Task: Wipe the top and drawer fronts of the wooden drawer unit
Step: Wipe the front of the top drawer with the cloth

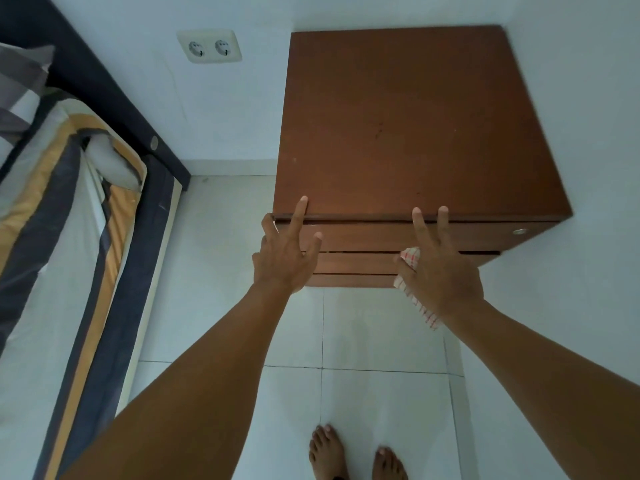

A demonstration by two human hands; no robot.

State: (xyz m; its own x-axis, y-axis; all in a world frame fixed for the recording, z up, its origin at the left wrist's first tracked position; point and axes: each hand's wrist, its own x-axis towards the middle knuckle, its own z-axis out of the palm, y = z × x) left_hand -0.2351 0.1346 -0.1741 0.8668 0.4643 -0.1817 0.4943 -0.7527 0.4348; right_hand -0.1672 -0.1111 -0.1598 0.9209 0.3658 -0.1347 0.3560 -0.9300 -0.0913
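The brown wooden drawer unit point(408, 126) stands in the room's corner, its bare top facing me and the drawer fronts point(360, 240) showing below its front edge. My left hand point(285, 254) hovers at the front left edge with fingers spread, one fingertip touching the top. My right hand point(438, 271) reaches to the front edge with two fingers stretched out, while its other fingers hold a white cloth with red checks point(414, 289) that hangs under the palm.
A bed point(62, 216) with a striped cover and dark frame runs along the left. A double wall socket point(209, 46) sits left of the unit. White walls close in behind and to the right. My bare feet point(356, 455) stand on the white tiled floor.
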